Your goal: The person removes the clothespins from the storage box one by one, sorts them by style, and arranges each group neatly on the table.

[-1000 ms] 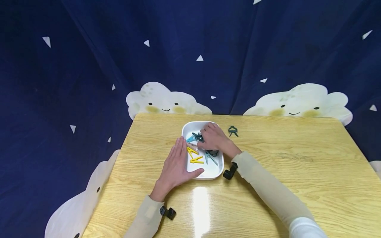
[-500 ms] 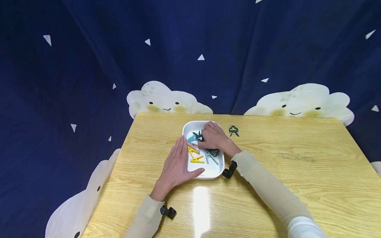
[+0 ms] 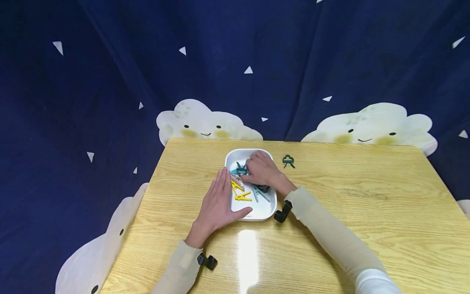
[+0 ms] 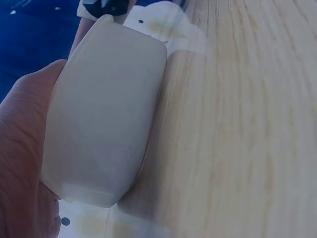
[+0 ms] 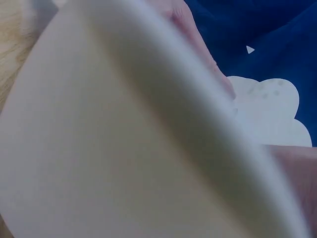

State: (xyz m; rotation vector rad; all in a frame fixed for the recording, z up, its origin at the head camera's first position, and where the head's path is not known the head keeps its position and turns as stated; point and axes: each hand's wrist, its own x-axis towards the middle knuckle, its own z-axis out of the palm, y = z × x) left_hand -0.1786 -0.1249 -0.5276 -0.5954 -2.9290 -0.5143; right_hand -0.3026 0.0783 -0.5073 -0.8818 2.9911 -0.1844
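A: Head view. Position of the white tray (image 3: 261, 211)?

B: On the wooden table (image 3: 349, 196), long axis running near edge to far edge. Left hand (image 3: 217, 204) lies along its left side, fingers straight and close together, thumb spread apart over the near end. Right hand (image 3: 262, 168) is inside, fingers bent downward; whether they pinch anything, cannot tell.

A: Clips?

B: Nearer yellow clip (image 3: 242, 197): crosswise in tray, legs to the right. Pale teal clip (image 3: 261, 194): slanted, legs toward the near right. Dark green clip (image 3: 241, 169): just left of the right hand, direction unclear. Cloud-headed green clip (image 3: 288, 161): on the table, right of the tray; head toward the far edge, legs toward the person.

A: Left wrist view?

B: Tray's outer side, tilted lengthwise across the view; left hand against it.

A: Right wrist view?

B: Blurred tray rim, diagonal, upper left to lower right. Part of a hand shows beyond it.
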